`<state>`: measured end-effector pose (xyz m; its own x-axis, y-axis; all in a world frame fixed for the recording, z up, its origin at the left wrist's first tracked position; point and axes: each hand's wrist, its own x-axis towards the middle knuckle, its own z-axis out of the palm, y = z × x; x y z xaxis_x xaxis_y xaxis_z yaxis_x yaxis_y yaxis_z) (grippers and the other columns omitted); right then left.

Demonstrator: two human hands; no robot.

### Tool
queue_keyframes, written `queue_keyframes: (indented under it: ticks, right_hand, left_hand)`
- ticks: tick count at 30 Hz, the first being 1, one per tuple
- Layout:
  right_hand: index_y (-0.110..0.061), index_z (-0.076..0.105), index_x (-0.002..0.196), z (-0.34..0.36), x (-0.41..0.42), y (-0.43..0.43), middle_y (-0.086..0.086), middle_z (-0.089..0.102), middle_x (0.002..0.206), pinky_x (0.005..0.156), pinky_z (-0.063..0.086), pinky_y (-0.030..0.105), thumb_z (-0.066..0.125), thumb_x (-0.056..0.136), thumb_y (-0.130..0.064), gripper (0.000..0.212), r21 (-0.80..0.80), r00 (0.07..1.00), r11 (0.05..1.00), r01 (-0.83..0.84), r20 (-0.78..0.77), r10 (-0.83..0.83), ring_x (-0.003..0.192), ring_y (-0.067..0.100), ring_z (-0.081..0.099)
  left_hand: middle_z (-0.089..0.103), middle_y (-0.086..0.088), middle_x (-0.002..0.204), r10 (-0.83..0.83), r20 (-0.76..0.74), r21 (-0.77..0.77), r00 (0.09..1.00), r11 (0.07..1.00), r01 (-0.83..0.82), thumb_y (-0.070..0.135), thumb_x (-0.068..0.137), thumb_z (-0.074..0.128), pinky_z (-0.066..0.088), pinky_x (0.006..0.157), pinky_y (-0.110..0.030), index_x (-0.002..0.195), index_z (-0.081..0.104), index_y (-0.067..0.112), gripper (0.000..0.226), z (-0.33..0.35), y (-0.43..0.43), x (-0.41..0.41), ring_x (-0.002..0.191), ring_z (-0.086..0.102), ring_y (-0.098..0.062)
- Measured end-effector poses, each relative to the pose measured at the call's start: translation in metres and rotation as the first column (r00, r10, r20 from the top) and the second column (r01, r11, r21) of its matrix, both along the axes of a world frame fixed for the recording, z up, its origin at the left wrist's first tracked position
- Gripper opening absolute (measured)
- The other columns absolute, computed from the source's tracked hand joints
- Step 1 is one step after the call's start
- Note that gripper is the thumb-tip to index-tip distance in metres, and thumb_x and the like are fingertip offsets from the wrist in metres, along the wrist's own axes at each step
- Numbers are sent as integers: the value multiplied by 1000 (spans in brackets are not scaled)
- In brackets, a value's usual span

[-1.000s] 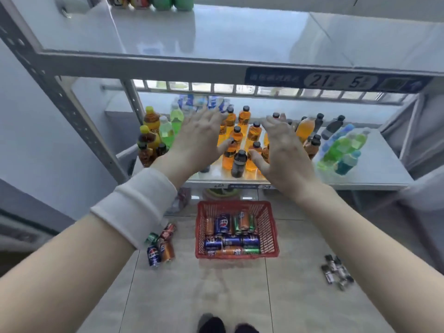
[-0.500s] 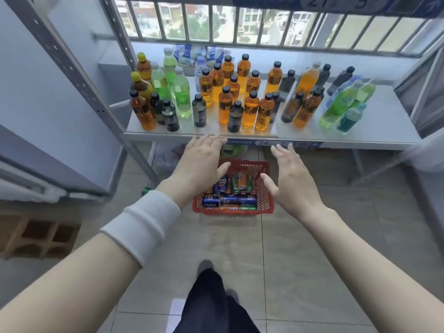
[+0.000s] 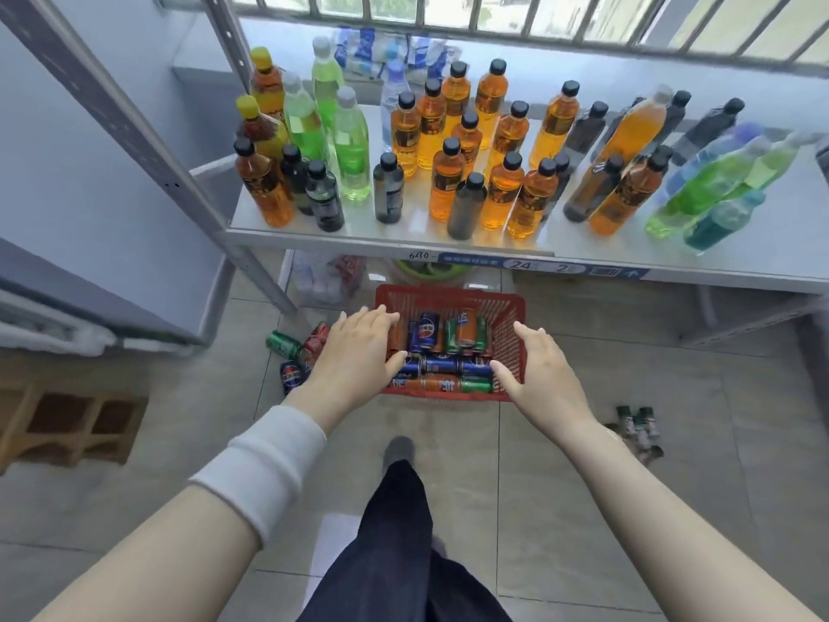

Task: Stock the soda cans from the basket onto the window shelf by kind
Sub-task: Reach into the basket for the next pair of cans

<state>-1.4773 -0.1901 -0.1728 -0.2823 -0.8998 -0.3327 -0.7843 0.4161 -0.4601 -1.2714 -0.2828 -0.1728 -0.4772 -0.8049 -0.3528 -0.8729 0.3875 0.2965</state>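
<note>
Two hands out over the red basket (image 3: 448,298) on the tiled floor (image 3: 583,509), near the foot of the window shelf (image 3: 771,251). Left hand (image 3: 359,352) flat above the basket's left wall, fingers straight and together, thumb out, gripping nothing. Right hand (image 3: 543,374) above the right wall, fingers loosely spread, likewise empty. Touching the rim or hovering: hard to tell. Between them, soda cans (image 3: 448,365) heaped in the basket: blue, orange and green, mostly lying on their sides, a few propped upright at the far end. Loose cans (image 3: 291,374) on the floor just left of the basket, green, red and blue, partly behind the left hand. White cuff (image 3: 264,464) round the left forearm. Dark trouser leg (image 3: 403,531) and grey shoe (image 3: 399,448) near the basket's near edge. On the shelf, far of the basket, standing bottles (image 3: 448,172): orange, green, dark, clear blue. Barred window (image 3: 493,11) behind the bottles. Small bottles (image 3: 637,426) in a cluster on the floor to the right. Wooden crate (image 3: 67,424) at far left.
</note>
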Motion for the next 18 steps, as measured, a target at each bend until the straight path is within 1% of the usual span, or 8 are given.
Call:
queue_keyframes:
  ticks: [2, 5, 7, 9, 11, 14, 16, 18]
  right_hand:
    - [-10, 30, 143, -23, -2, -19, 6, 37, 147, 109, 27, 29, 56, 90, -35, 64, 60, 991, 993, 101, 87, -106, 138, 19, 29]
    - [-9, 34, 141, -66, -2, -42, 6, 41, 143, 105, 32, 29, 58, 88, -35, 63, 163, 958, 966, 199, 176, -227, 133, 20, 37]
    - [-10, 35, 140, -98, -2, -54, 6, 43, 142, 103, 34, 30, 58, 88, -37, 63, 258, 926, 934, 248, 219, -306, 131, 20, 40]
    - [-12, 35, 140, -126, -3, -63, 5, 45, 141, 101, 36, 32, 59, 87, -40, 64, 355, 880, 888, 294, 263, -396, 128, 21, 43]
    - [-13, 36, 140, -158, -4, -75, 5, 47, 139, 100, 37, 32, 59, 86, -42, 65, 420, 835, 847, 325, 293, -465, 126, 21, 45]
    - [-15, 36, 139, -230, -8, -92, 4, 48, 138, 101, 37, 33, 61, 84, -44, 67, 466, 809, 824, 323, 317, -496, 126, 20, 46]
    - [-14, 36, 139, -289, -11, -102, 5, 47, 139, 103, 37, 34, 62, 83, -47, 70, 492, 809, 816, 305, 318, -494, 126, 21, 46]
    - [-12, 35, 140, -347, -16, -113, 7, 46, 140, 102, 37, 33, 63, 82, -46, 73, 515, 833, 817, 258, 310, -458, 127, 23, 45]
  left_hand:
    - [36, -4, 149, 80, -25, 92, 996, 993, -78, 40, 92, 50, 18, 115, -39, 141, 33, 19, 57, -25, -15, -1, 138, 31, -21]
    - [48, -3, 139, 230, -83, 243, 970, 948, -204, 36, 90, 55, 33, 109, -39, 136, 41, 17, 52, -69, -31, -4, 128, 44, -21]
    - [51, -4, 135, 326, -77, 356, 942, 892, -279, 35, 90, 55, 39, 104, -39, 134, 43, 16, 50, -99, -37, -5, 124, 47, -21]
    - [51, -4, 135, 416, -58, 462, 908, 817, -345, 33, 90, 55, 39, 104, -37, 133, 43, 16, 48, -126, -37, -6, 124, 48, -20]
    - [50, -3, 136, 503, -47, 545, 863, 737, -400, 31, 91, 54, 38, 102, -31, 133, 43, 15, 46, -158, -39, -8, 125, 47, -19]
    - [50, -3, 134, 647, -51, 630, 761, 612, -478, 28, 92, 54, 38, 96, -27, 133, 43, 14, 44, -226, -42, -15, 122, 48, -17]
    - [51, -2, 132, 748, -31, 685, 662, 498, -531, 28, 93, 53, 37, 93, -26, 133, 43, 13, 44, -280, -43, -24, 119, 49, -17]
    - [53, -2, 127, 826, -7, 721, 564, 395, -569, 28, 93, 53, 37, 93, -25, 131, 44, 11, 43, -332, -46, -35, 118, 50, -18]
